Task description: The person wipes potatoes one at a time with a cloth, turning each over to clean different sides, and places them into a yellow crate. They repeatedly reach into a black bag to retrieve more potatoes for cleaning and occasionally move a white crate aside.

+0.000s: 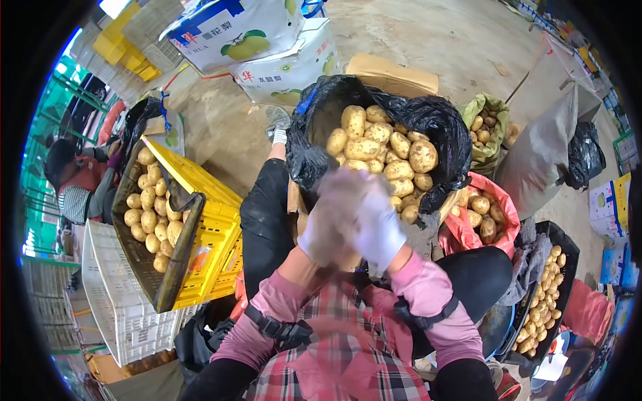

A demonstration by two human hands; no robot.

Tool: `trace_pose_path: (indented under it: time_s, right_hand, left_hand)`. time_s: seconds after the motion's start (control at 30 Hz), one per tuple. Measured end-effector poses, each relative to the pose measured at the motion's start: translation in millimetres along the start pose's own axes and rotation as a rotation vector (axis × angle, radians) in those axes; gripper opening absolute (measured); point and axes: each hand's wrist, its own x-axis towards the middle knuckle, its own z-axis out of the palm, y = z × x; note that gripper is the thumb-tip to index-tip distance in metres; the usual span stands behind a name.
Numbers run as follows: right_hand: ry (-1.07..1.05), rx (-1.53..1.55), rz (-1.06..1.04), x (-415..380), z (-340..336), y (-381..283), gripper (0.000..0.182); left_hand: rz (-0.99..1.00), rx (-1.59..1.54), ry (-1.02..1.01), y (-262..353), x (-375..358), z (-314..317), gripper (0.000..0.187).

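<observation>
My left hand [326,227], in a soiled light glove, and my right hand [380,227], in a whiter glove, are close together in front of my chest. Both are smeared by motion, so their fingers and anything between them cannot be made out. Just beyond them, a box lined with a black plastic bag [438,123] holds a heap of soil-marked potatoes [363,148]. My hands overlap its near edge in the view.
On the left, a yellow crate [217,250] holds potatoes beside white crates [120,287]. At right are a red bag [511,207], a green sack [485,107] and a black crate [568,267], all with potatoes. Printed cartons [284,73] stand ahead. Another person [83,177] sits far left.
</observation>
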Motion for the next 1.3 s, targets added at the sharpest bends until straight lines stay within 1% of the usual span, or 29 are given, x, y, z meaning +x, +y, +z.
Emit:
trace_pose_path:
  time_s: [0.03, 0.07, 0.13, 0.17, 0.2, 0.27, 0.3, 0.37, 0.43, 0.47, 0.53, 0.57, 0.6, 0.63, 0.7, 0.73, 0.77, 0.8, 0.87, 0.93, 0.97, 1.0, 1.07, 1.1, 1.13, 1.2, 1.23, 1.27, 1.3]
  right_hand:
    - [0.062, 0.145, 0.235, 4.8, -3.7, 13.4, 0.034]
    - [0.122, 0.286, 0.473, 6.8, -9.7, 27.0, 0.031]
    - [0.146, 0.298, 0.569, 3.6, -23.5, 49.8, 0.025]
    - [0.162, 0.402, 0.497, -2.6, -18.2, 58.7, 0.029]
    - [0.178, 0.502, 0.528, -1.3, -20.3, 53.5, 0.029]
    - [0.208, 0.709, 0.588, 2.8, -23.5, 41.8, 0.03]
    - [0.22, 0.761, 0.635, 5.7, -24.9, 36.8, 0.032]
    - [0.246, 0.723, 0.613, -0.5, -14.0, 40.1, 0.031]
    - [0.224, 0.708, 0.629, -3.0, -8.5, 41.6, 0.032]
    - [0.199, 0.6, 0.498, -3.9, -8.3, 37.7, 0.034]
    - [0.139, 0.388, 0.223, 0.6, -10.6, 22.5, 0.037]
    - [0.081, 0.262, 0.098, -1.1, -6.4, 15.6, 0.039]
    - [0.022, 0.14, -0.021, -7.4, -0.3, 4.3, 0.041]
    - [-0.019, 0.161, -0.076, -7.9, -1.3, -14.9, 0.042]
    - [-0.078, 0.174, -0.097, -6.7, -1.9, -8.0, 0.044]
    - [-0.105, 0.18, -0.1, -7.4, -2.4, -3.8, 0.045]
    - [0.003, 0.079, -0.019, -12.6, 7.6, 7.9, 0.043]
    - [0.125, 0.157, 0.118, -6.4, 10.2, 24.1, 0.038]
    - [0.068, 0.347, 0.484, -4.1, -8.5, 53.3, 0.034]
    - [-0.001, 0.274, 0.523, -7.6, -18.2, 52.2, 0.031]
    - [-0.053, 0.249, 0.529, -9.6, -19.2, 48.9, 0.03]
    - [-0.02, 0.171, 0.369, -17.6, -9.5, 57.7, 0.028]
    - [-0.11, 0.112, 0.462, -15.7, -3.9, 52.5, 0.029]
    - [-0.078, 0.154, 0.428, -23.9, 5.3, 64.7, 0.03]
    - [-0.003, 0.397, 0.479, -31.0, 12.1, 71.1, 0.028]
    - [-0.009, 0.183, 0.41, -25.4, 6.1, 66.2, 0.028]
    - [-0.047, 0.246, 0.429, -24.8, 3.2, 65.6, 0.027]
    - [-0.036, 0.159, 0.35, -27.7, 5.0, 72.3, 0.027]
    - [-0.056, 0.111, 0.347, -26.9, 4.7, 70.0, 0.026]
  left_hand:
    - [-0.06, -0.044, -0.003, 10.7, 5.9, -2.1, 0.052]
    - [-0.159, -0.373, -0.085, 16.5, 6.6, 0.6, 0.047]
    - [-0.447, -1.048, -0.14, 29.0, 7.9, 6.1, 0.037]
    - [-0.453, -1.12, -0.187, 37.8, 11.8, 4.9, 0.037]
    - [-0.464, -1.193, -0.226, 44.8, 12.0, 3.5, 0.037]
    - [-0.132, -0.609, -0.239, 34.7, 13.9, -2.6, 0.035]
    - [0.012, -0.267, -0.174, 9.7, 18.1, 2.1, 0.036]
    - [-0.02, -0.179, -0.064, -1.4, 15.9, 14.1, 0.039]
    - [-0.343, -0.682, 0.038, 15.7, 13.8, 27.0, 0.044]
    - [-0.507, -0.933, 0.097, 27.1, 12.7, 29.0, 0.047]
    - [-0.37, -0.57, 0.091, 46.5, 12.8, 19.2, 0.046]
    - [-0.108, -0.179, 0.077, 48.2, 11.7, 11.0, 0.047]
    - [-0.015, -0.055, 0.05, 45.1, 10.2, 7.0, 0.049]
    - [0.08, 0.066, 0.034, 42.1, 8.8, 3.0, 0.052]
    - [-0.045, -0.232, -0.033, 11.0, 9.4, -4.8, 0.06]
    - [-0.1, -0.25, -0.056, 14.9, 5.1, -7.5, 0.057]
    - [-0.156, -0.267, -0.077, 18.5, 1.0, -10.2, 0.055]
    - [-0.212, -0.283, -0.098, 21.9, -3.1, -12.9, 0.054]
    - [-0.451, -1.05, -0.237, 19.5, -0.1, -14.0, 0.055]
    - [-0.546, -1.145, -0.244, 37.5, 3.1, -15.3, 0.056]
    - [-0.583, -1.279, -0.222, 41.1, 2.5, -15.2, 0.056]
    - [-0.59, -1.402, -0.175, 44.8, 1.9, -22.1, 0.056]
    - [-0.51, -1.557, -0.213, 33.6, -6.2, -41.7, 0.059]
    - [-0.447, -1.585, -0.249, 28.9, -8.5, -54.4, 0.059]
    - [-0.389, -1.441, -0.162, 29.8, -15.9, -72.1, 0.059]
    - [-0.323, -1.515, 0.094, 37.9, -42.6, -117.2, 0.058]
    - [-0.219, -1.49, 0.23, 54.1, -58.5, -144.0, 0.057]
    - [-0.135, -1.401, 0.39, 60.5, -74.8, -173.8, 0.057]
    - [-0.052, -1.361, 0.517, 72.2, -92.3, -198.6, 0.057]
